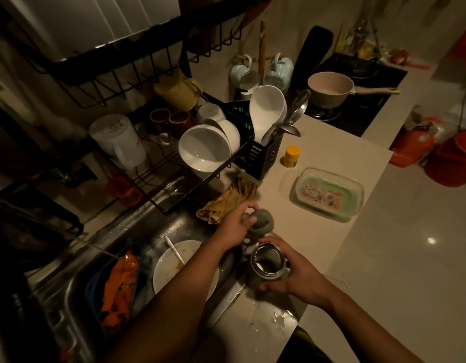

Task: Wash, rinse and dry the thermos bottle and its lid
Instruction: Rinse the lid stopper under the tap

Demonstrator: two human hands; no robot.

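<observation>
The thermos bottle (267, 265) is a short grey-green jar with a steel mouth, open at the top, standing at the sink's right edge. My right hand (297, 273) wraps around its right side and base. Just above it, my left hand (235, 226) grips the round grey-green lid (263, 220) over the counter edge. The lid is off the bottle and a little apart from its mouth.
In the steel sink (137, 226) lie a dirty white plate (174, 265) with a spoon and a blue tub (114, 279) of orange scraps. A yellow cloth (226, 200), a dish rack (226, 142), a glass container (328, 195) and a yellow-capped jar (291, 156) stand nearby. Water is spilled on the counter (273, 315).
</observation>
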